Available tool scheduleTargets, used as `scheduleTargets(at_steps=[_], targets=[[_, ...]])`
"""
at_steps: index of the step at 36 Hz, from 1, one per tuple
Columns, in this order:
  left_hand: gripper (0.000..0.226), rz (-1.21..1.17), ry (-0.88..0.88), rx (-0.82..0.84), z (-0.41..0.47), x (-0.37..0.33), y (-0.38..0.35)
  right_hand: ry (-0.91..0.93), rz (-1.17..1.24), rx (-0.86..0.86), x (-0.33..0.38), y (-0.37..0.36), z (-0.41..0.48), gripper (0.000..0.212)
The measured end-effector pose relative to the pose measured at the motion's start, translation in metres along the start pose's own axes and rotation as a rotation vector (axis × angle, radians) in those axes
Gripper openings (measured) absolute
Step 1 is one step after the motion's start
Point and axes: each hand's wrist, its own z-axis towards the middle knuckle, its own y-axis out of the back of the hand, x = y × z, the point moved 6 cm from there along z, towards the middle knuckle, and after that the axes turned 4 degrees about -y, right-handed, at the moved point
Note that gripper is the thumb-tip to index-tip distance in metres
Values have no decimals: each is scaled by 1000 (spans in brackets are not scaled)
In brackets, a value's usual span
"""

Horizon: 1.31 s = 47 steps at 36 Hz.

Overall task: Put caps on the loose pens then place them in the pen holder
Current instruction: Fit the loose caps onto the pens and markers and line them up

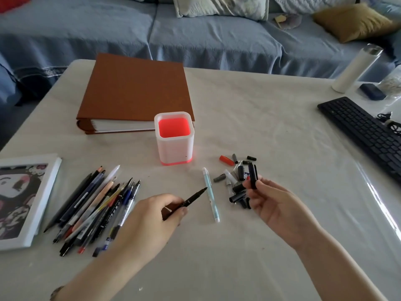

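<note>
1. Loose pens (93,209) lay in a fanned heap on the left part of the table (282,118), most tips pointing away and to the right. A white picture frame (19,198) lay just left of the heap, at the table's left edge.
2. Left hand (152,218) sat just right of the heap, with its wrist over the heap's near end. Fingers and thumb were curled round the barrel of an uncapped black pen (194,196), tip angled toward the right hand.
3. Pen holder (174,140), white with its red interior showing, stood upright beyond the left hand, well apart from it. A brown binder (134,88) lay right behind it; contact could not be told.
4. Light blue pen (211,194) lay alone between the two hands, and the black pen's tip met it in view.
5. Loose caps (235,187), mostly black and grey with one red cap (225,160), lay clustered right of the holder, just beyond the right fingertips.
6. Right hand (275,205) was turned palm up, its thumb and fingers pinching a black cap (252,175) upright over the cluster.
7. Bare cloth ran from both hands to the near edge, and from the right hand to a black keyboard (364,131) at the right edge. A white bottle (355,68) stood at the far right corner.
</note>
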Motion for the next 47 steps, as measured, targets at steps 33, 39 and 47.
scheduleTargets(at_steps=[33, 39, 47], targets=[[6, 21, -111, 2, -8, -11, 4, 455, -343, -95, -20, -48, -18, 32], [6, 15, -120, -20, -8, -11, 5, 432, -353, -95, -23, -43, -17, 31], [6, 79, -221, -45, -7, -19, 7, 454, -408, -82, -23, -42, -17, 21]])
